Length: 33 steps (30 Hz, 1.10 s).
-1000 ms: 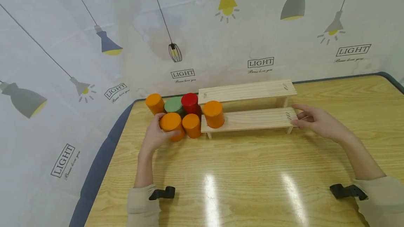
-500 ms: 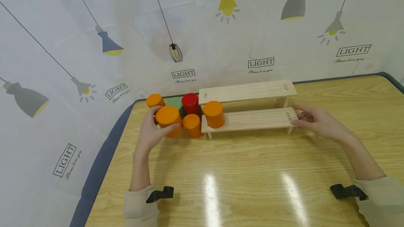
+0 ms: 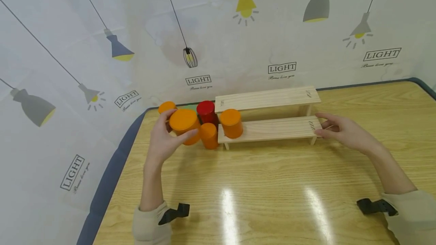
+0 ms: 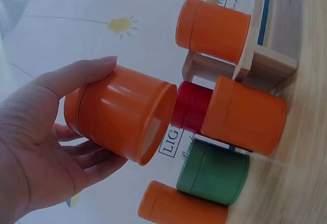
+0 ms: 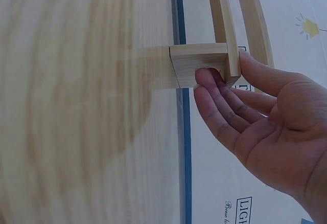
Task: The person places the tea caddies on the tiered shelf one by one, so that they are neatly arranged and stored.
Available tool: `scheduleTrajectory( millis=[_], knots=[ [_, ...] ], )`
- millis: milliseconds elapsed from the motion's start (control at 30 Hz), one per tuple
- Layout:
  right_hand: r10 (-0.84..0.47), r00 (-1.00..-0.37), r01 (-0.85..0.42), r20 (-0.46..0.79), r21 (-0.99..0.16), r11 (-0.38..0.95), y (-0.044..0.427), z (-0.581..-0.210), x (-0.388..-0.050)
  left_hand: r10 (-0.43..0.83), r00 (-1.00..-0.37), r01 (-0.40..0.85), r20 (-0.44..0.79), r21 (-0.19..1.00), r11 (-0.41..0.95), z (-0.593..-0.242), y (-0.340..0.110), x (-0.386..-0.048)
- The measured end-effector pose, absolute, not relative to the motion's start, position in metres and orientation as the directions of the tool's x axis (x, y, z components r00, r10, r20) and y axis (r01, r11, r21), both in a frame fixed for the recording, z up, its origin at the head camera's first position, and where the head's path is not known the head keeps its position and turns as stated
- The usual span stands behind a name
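Observation:
An orange canister (image 3: 184,121) is gripped by my left hand (image 3: 161,138), thumb on one side and fingers on the other. In the left wrist view that canister (image 4: 120,112) hangs above the table, its base facing the other canisters. My right hand (image 3: 351,133) holds the right end of the lower wooden shelf (image 3: 272,128). Seen from the right wrist, its thumb lies on the board's top and the fingers (image 5: 217,106) curl beneath, by the leg. Another orange canister (image 3: 231,124) stands on that shelf's left end.
Beside the shelf's left end stand a red canister (image 3: 206,112), a smaller-looking orange one (image 3: 209,136), a green one (image 4: 213,173) and an orange one (image 3: 167,107) at the back. The upper wooden shelf (image 3: 269,98) runs behind, near the printed curtain (image 3: 238,48).
My left hand has lifted the orange canister off the table, up and slightly back, and it now overlaps the green one. My right hand has stayed at the shelf end.

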State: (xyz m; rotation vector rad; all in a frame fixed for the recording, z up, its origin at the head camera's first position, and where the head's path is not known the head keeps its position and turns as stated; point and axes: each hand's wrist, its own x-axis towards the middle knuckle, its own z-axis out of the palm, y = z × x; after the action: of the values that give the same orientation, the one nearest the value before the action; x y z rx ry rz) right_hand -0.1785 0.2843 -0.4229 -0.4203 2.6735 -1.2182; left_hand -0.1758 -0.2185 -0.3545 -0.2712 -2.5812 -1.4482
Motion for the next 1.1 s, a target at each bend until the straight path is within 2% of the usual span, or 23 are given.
scheduleTrajectory(
  millis=[367,900,1100],
  knots=[
    [-0.32,-0.946,-0.169,-0.055,-0.758,0.63,0.284,-0.422,-0.18,0.13,-0.944,0.331,0.305,0.856,0.397,-0.339,-0.193,-0.164],
    [-0.332,-0.941,-0.166,-0.06,-0.774,0.61,0.284,-0.421,-0.179,0.225,-0.881,0.465,0.416,0.848,0.254,-0.341,-0.157,-0.157],
    [-0.332,-0.942,-0.171,-0.056,-0.769,0.616,0.283,-0.42,-0.179,0.27,-0.854,0.495,0.445,0.854,0.158,-0.344,-0.14,-0.155]
  ],
)
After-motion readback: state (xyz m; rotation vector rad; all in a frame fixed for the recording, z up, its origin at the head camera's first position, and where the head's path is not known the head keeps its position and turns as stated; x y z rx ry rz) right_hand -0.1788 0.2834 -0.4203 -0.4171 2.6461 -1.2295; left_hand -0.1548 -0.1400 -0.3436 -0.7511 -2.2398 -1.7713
